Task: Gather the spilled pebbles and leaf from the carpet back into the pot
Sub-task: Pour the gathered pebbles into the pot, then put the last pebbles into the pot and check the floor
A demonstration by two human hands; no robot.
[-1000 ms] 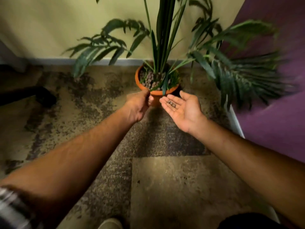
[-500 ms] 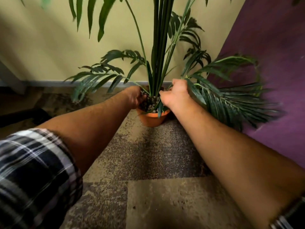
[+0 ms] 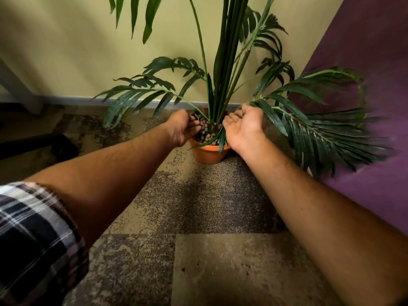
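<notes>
The round orange plastic pot (image 3: 208, 153) stands upright on the speckled brown carpet (image 3: 198, 206). Small grey and brown pebbles (image 3: 206, 134) fill it around the plant's green stems.

Pot (image 3: 208, 153): smooth orange plastic look, matt with faint sheen. Pebbles (image 3: 206, 135) inside: rounded, dull grey-brown, rough, stone-like. Plant fronds (image 3: 318, 131) at 3 o'clock of pot: glossy dark green, smooth. Carpet (image 3: 212, 257): coarse, nubby pile, mottled tan and brown, matt. Sleeve (image 3: 33, 239) at 8 o'clock: woven plaid cloth, soft. Wall (image 3: 66, 51): matt yellow paint.
</notes>
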